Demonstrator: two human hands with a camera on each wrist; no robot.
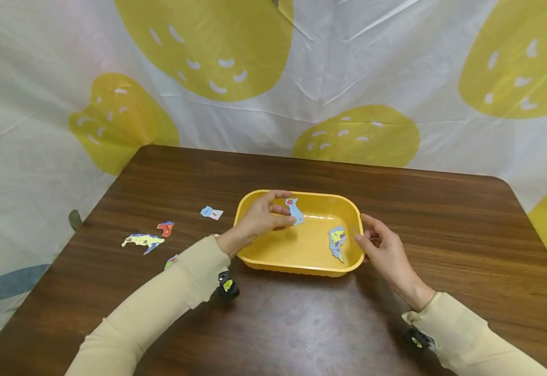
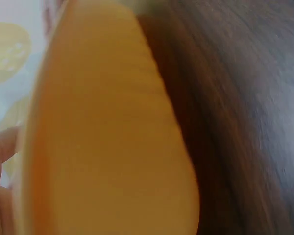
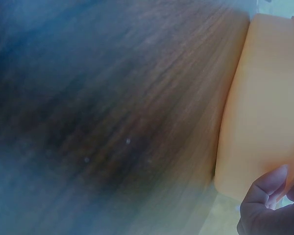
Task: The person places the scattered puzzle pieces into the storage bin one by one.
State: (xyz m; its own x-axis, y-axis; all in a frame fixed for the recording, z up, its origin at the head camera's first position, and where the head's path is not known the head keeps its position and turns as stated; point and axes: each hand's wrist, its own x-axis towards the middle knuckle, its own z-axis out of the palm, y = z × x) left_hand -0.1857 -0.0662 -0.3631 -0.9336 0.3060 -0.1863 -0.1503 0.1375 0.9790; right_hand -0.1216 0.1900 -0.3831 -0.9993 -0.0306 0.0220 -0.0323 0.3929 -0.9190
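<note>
A yellow plastic basin (image 1: 278, 266) stands on the table. My left hand (image 1: 261, 218) reaches over its left side and pinches a light blue map puzzle piece (image 1: 295, 212) with a small red patch; the thumb is at the piece's lower edge. Inside the basin, towards the right, lies a yellow, blue and purple puzzle piece (image 1: 336, 243). At the right rim, my right hand (image 1: 386, 253) grips the basin between thumb and fingers. The left wrist view mostly holds the basin's outer wall (image 2: 112, 117), which hides the left hand's fingertips.
Left of the basin lie a light blue and white piece (image 1: 211, 212), a red piece (image 1: 165, 228) and a pale yellow piece (image 1: 143, 241). A green piece (image 1: 170, 261) is partly covered by the left sleeve. Behind the brown table (image 1: 442, 219) hangs a patterned curtain (image 1: 348, 68).
</note>
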